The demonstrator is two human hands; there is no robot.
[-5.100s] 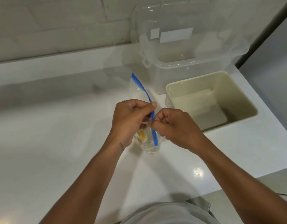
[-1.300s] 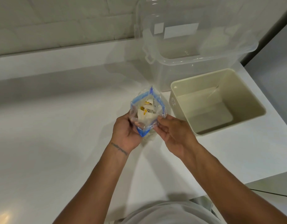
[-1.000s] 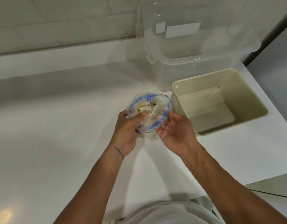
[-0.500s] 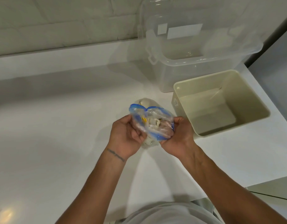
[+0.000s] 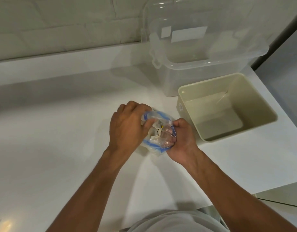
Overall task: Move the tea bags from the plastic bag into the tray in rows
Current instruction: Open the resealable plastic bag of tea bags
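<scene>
Gripping the bag (image 5: 158,141) at centre frame by both sides of its blue rim: left hand (image 5: 127,126) curled over the left edge with fingertips inside the mouth, right hand (image 5: 183,136) clenched on the right edge. Tea bags (image 5: 157,131) heaped inside, mouth facing up. Tray (image 5: 255,104) just right of the right hand, so probably nearer to that one.

We think this is a kitchen: we see a white counter (image 5: 52,123), a tiled wall (image 5: 60,22), and a clear storage box (image 5: 203,61).
</scene>
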